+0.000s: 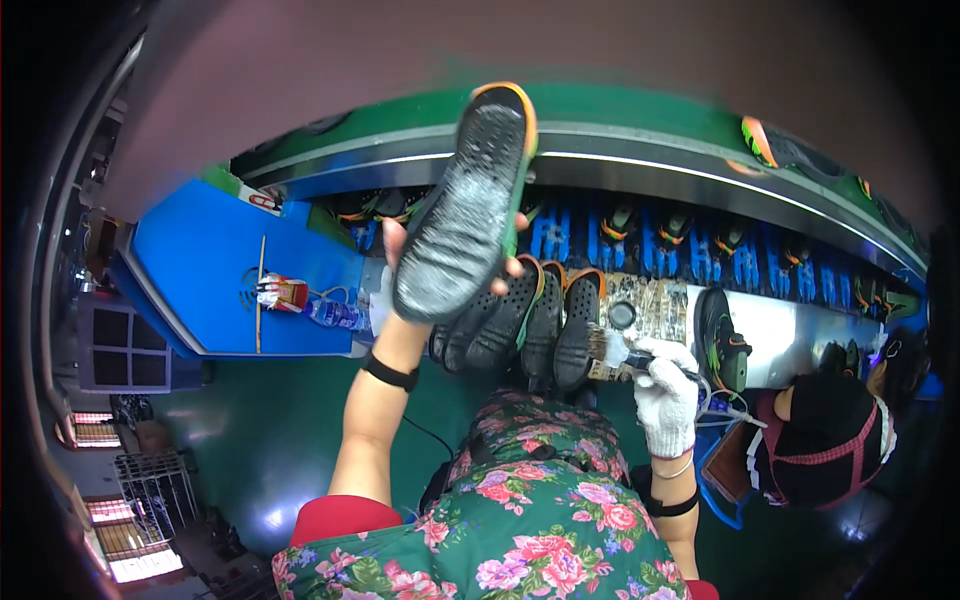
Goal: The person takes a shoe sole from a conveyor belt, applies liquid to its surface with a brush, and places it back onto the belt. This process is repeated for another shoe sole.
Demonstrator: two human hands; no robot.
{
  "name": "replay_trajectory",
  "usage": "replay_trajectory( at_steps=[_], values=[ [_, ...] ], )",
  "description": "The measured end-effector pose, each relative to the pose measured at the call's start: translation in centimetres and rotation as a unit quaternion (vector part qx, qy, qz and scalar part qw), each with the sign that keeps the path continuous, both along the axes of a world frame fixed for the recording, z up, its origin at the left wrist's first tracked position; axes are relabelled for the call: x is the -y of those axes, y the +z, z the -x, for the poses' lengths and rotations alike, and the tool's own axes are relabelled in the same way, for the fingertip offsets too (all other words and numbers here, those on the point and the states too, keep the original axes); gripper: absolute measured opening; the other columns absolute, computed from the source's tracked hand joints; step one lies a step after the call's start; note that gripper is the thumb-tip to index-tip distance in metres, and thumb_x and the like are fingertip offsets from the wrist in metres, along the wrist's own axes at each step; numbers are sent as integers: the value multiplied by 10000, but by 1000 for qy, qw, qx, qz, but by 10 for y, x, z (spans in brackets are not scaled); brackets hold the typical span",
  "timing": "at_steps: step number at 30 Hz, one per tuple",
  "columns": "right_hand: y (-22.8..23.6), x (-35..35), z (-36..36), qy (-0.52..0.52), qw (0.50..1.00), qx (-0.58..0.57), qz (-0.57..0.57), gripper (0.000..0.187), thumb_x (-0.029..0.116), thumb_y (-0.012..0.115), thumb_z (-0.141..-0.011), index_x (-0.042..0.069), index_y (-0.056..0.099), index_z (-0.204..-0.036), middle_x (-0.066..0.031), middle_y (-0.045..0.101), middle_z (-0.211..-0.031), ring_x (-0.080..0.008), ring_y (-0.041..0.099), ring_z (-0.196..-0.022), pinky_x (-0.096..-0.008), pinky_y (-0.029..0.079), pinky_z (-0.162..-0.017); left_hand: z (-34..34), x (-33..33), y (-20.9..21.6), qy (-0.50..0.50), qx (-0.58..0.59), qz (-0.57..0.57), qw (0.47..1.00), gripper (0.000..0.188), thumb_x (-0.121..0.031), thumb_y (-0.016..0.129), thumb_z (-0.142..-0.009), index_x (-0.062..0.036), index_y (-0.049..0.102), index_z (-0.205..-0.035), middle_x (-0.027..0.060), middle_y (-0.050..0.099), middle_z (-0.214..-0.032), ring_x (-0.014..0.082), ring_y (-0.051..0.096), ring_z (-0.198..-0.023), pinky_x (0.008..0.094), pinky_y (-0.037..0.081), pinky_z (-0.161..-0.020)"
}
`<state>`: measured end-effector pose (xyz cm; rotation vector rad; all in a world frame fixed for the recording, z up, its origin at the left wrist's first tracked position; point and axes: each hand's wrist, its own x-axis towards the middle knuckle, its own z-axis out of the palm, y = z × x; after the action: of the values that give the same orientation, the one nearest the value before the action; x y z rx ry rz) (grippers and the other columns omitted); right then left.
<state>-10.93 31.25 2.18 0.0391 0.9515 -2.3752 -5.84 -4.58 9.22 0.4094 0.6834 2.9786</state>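
With the clock read from the middle of the view, a black shoe [462, 200] with an orange edge is held up at 12 o'clock by the bare left grip [514, 267]. The shoe is pinched between the thumb at its 9 o'clock side and the fingers at its 3 o'clock side; the palm is hidden behind it. Its perforated, ridged face is turned to the camera, tilted slightly towards 1 o'clock, and a wet-looking shine is seen over the lower part.

At 4 o'clock a brush [617, 351] is clasped by the right grip [665, 398], which is covered by a white glove and curled around the handle. The bristles are pointed towards 9 o'clock, just beside the row of shoes [540, 315] near the centre; whether they are touched cannot be told.

A small round cup [622, 316] is set at 3 o'clock on a stained surface [660, 297], and farther out a dark shoe with green trim [718, 335] is placed. At 9 o'clock a plastic bottle [335, 313] is laid on the blue desk [195, 265]. A green conveyor [640, 112] is bordered by a metal rail across 12 to 2 o'clock. At 4 o'clock, farther out, a co-worker [825, 430] is seen.
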Motion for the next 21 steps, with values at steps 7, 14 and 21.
replay_trajectory(
  at_steps=[7, 14, 21],
  values=[
    [0, 36, -8, -4, 998, -18, -68, 172, -31, 725, -857, -23, 762, -1025, -169, 753, -1087, -133, 634, -779, -244, 489, -680, 100, 146, 12, 298, 36, -50, 952, 848, -530, 655, -952, -18, 351, -1555, 256, 312, -1619, 530, 341, -1455, 613, 337, -1232],
    [-28, 29, -10, -15, 992, -22, -124, 209, 4, 703, -882, -52, 776, -1069, -105, 778, -989, -97, 597, -712, -238, 464, -667, 143, 101, -8, 346, 19, -38, 937, 670, -390, 596, -1001, 71, 427, -1458, 262, 480, -1480, 394, 438, -1438, 526, 356, -1226],
    [-36, 13, -14, -40, 992, -4, -122, 212, 49, 730, -893, -7, 788, -1089, -48, 767, -965, -85, 606, -739, -229, 468, -677, 215, -77, 33, 284, 145, 409, 855, 556, -229, 751, -960, -25, 534, -1430, 151, 634, -1298, 234, 636, -1145, 451, 632, -908]
  ],
)
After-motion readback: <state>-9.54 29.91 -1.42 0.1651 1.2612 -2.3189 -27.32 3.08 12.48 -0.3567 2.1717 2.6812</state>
